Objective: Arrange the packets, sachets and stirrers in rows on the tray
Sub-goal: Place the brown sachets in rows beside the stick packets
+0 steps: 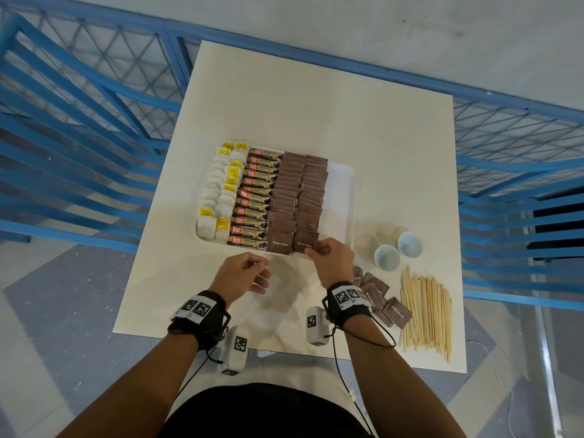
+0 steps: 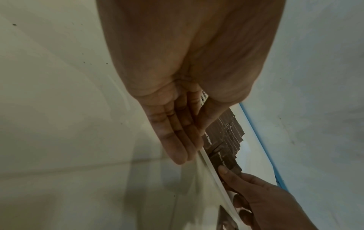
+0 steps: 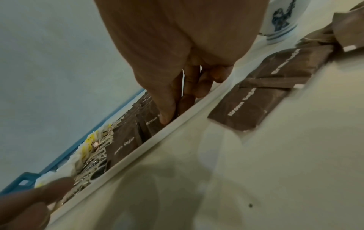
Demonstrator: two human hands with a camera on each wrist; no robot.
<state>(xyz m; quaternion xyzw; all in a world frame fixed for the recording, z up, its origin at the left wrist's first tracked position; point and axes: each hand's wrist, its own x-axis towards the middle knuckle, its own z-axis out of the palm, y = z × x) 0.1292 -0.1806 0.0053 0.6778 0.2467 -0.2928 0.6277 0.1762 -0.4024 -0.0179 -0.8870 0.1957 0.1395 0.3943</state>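
I see a white table (image 1: 316,115) ringed by blue railings (image 1: 79,121). My right hand (image 1: 331,259) pinches a sugar sachet (image 1: 305,243) at the tray (image 1: 343,197) near edge; left hand (image 1: 243,275) hangs relaxed, empty. Only the right wrist view shows the cup (image 3: 279,20) pattern.

The left hand (image 2: 173,124) is filling the middle of the left wrist view, its fingers (image 2: 177,144) lying straight and close together, pointing down toward the white rim of the tray (image 2: 208,165). Just past that rim, brown sugar sachets (image 2: 226,137) are lying overlapped in rows. At the tray's near edge the right hand (image 2: 262,197) is closing its grip on the nearest brown sachet (image 2: 226,160), thumb on top. The pale surface (image 2: 69,124) is stretching away from the tray on the left hand's side.
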